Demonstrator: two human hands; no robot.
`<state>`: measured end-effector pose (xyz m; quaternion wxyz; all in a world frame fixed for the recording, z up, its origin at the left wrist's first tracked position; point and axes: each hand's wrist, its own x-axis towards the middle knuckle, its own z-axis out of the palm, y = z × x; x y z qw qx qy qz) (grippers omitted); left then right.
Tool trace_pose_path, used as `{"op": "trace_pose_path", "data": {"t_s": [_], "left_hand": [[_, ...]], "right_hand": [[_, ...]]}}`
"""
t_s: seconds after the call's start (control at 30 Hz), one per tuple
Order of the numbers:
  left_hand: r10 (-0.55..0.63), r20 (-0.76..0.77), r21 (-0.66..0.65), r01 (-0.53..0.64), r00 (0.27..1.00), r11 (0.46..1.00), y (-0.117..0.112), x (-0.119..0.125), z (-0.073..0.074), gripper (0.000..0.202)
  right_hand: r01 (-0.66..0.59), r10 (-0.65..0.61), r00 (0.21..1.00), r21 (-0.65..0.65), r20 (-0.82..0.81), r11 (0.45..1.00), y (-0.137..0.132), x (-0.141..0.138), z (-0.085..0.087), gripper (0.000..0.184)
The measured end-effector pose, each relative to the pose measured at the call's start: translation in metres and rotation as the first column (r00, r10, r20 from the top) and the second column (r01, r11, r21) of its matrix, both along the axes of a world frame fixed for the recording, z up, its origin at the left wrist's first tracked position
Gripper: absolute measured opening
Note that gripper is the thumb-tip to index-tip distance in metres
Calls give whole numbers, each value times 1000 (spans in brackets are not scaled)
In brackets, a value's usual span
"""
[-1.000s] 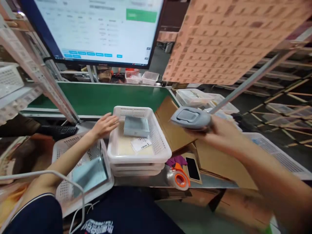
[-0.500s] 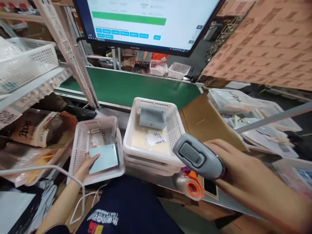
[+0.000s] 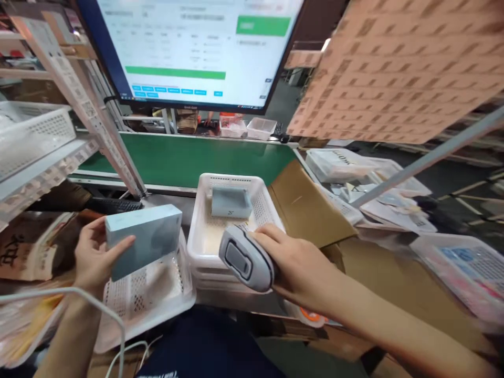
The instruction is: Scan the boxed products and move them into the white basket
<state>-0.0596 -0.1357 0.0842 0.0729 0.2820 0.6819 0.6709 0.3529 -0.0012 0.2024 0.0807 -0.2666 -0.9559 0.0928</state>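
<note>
My left hand grips the left end of a pale blue box, thumb on its near face, held tilted above the left white basket. In my right hand is a grey barcode scanner, held over the near rim of the middle white basket. Inside that basket lies a grey-blue box with a small dark mark. A paper label there is mostly hidden behind the scanner. The middle basket is stacked on others.
A monitor hangs over the green conveyor belt. An open cardboard box stands right of the baskets. An orange tape roll sits by the table's front edge. A white cable loops at left.
My left hand has lifted the pale blue box up out of the left basket. The scanner in my right hand has moved left, over the middle basket's near edge. The view has shifted.
</note>
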Motion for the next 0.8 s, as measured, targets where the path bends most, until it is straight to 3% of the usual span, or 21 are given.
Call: {"op": "trace_pose_path", "data": {"t_s": [0.1, 0.17, 0.23, 0.3, 0.4, 0.47, 0.53, 0.57, 0.63, 0.67, 0.73, 0.8], "left_hand": [[-68, -47, 164, 75, 997, 984, 26, 22, 44, 89], [-117, -73, 235, 131, 990, 963, 45, 40, 59, 86], [-192, -56, 262, 200, 980, 944, 65, 59, 63, 84], [-293, -11, 243, 287, 956, 927, 86, 80, 57, 86], [-441, 116, 146, 424, 890, 894, 122, 102, 29, 82], [-483, 188, 51, 482, 855, 875, 147, 101, 3, 72], [-425, 129, -24, 431, 896, 902, 168, 85, -27, 68], [-346, 83, -67, 352, 935, 934, 174, 73, -42, 68], [-151, 75, -190, 163, 986, 968, 178, 48, -72, 65], [-74, 122, -269, 105, 990, 957, 177, 38, -86, 59], [-31, 235, -391, 123, 972, 912, 169, 28, -111, 40], [-107, 309, -426, 238, 945, 873, 157, 28, -132, 21]], "right_hand": [[64, -66, 997, 42, 39, 997, -5, -7, 17, 59], [111, -114, 993, 62, 43, 992, -7, -3, 24, 59], [149, -151, 989, 85, 11, 985, -9, 9, 24, 62], [183, -176, 982, 122, -63, 976, -12, 29, 18, 68], [219, -188, 961, 148, -201, 964, -20, 67, 5, 68], [252, -212, 942, 131, -260, 959, -26, 93, 0, 63], [306, -265, 922, 111, -282, 946, -30, 117, -4, 55], [337, -297, 912, 104, -283, 936, -31, 127, -6, 50], [384, -346, 892, 84, -291, 920, -33, 142, -8, 41], [399, -364, 882, 66, -299, 915, -34, 147, -10, 37], [414, -388, 866, 17, -317, 910, -33, 152, -11, 33], [409, -397, 862, -29, -315, 912, -30, 152, -9, 31]]}}
